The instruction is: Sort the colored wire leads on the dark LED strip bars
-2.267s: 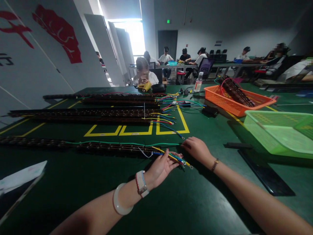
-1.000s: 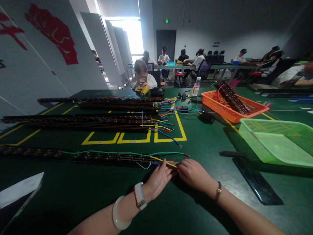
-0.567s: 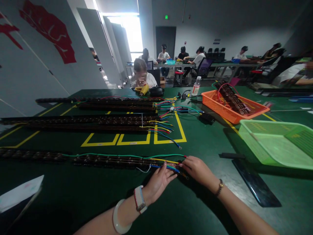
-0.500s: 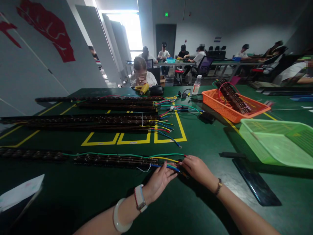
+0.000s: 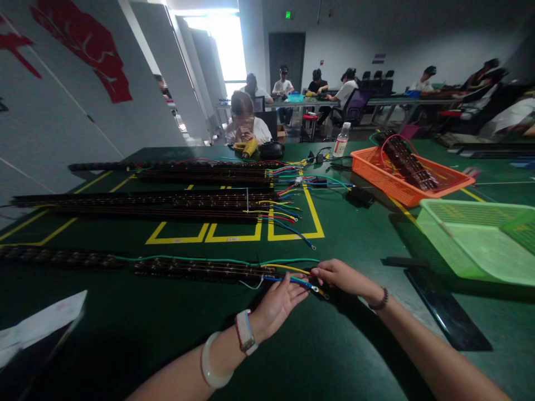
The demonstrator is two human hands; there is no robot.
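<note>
A long dark strip [image 5: 200, 268] with rows of small metallic spots lies across the near table, with coloured wires leaving its right end. My left hand [image 5: 279, 305] is palm up under these wires. Its fingers are stretched out, and its thumb rests over the blue wire [image 5: 304, 283], which ends in a ring terminal. My right hand [image 5: 341, 275] pinches the end of the yellow wire [image 5: 288, 268]. The green wire [image 5: 288, 260] runs up to the right fingers; whether they grip it too is hidden. A white cable tie [image 5: 252, 285] hangs from the strip.
More wired strips [image 5: 200, 201] lie beyond, over yellow tape outlines. An orange basket [image 5: 376, 177] with a strip in it and a green basket [image 5: 438, 259] stand right. Nearby lie a black panel [image 5: 447, 312] and, farther back, a bottle [image 5: 341, 140]. A person [image 5: 254, 131] sits opposite.
The camera view has shifted slightly, so the scene sits a little farther right. Both hands stay at the wire ends; the right fingers still pinch the yellow wire.
</note>
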